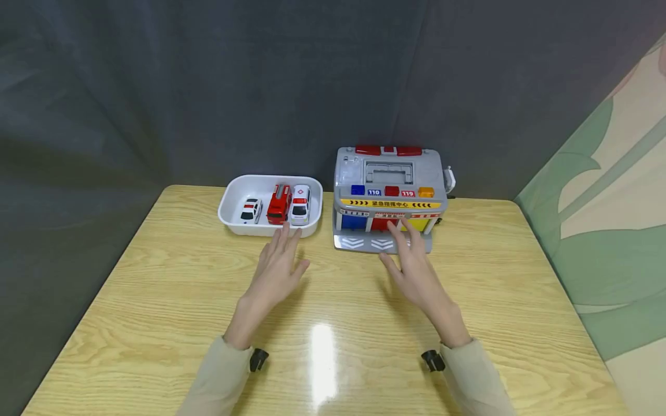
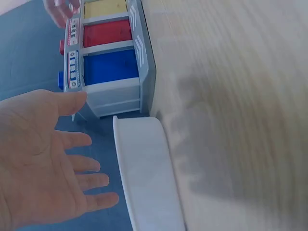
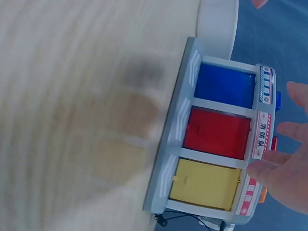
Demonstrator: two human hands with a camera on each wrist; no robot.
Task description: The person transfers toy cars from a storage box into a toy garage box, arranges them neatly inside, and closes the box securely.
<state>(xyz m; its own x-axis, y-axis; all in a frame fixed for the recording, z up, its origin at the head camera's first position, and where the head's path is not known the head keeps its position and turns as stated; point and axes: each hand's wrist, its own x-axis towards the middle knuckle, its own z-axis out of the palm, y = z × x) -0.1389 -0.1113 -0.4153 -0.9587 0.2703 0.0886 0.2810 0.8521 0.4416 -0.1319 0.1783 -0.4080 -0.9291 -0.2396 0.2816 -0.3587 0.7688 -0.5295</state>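
Observation:
My left hand (image 1: 274, 268) reaches over the table with fingers spread, its fingertips overlapping the near rim of a white plastic tray (image 1: 232, 227). Inside the tray sit a small white-and-black toy car (image 1: 251, 211), a red toy fire truck (image 1: 280, 202) and a white toy ambulance (image 1: 300, 208). To the right stands a grey toy rescue station (image 1: 350, 167) with a blue door (image 3: 226, 85), a red door (image 3: 216, 134) and a yellow door (image 3: 204, 184), all closed. In front of it, my right hand (image 1: 414, 274) has its fingers extended and holds nothing. The left palm (image 2: 38, 163) also holds nothing.
A wooden table (image 1: 171, 300) carries the tray and station near its back edge. Behind them hangs a dark cloth (image 1: 260, 86). A leaf-patterned wall (image 1: 614, 242) borders the right side. A thin black cable (image 3: 180, 215) lies by the station's yellow-door end.

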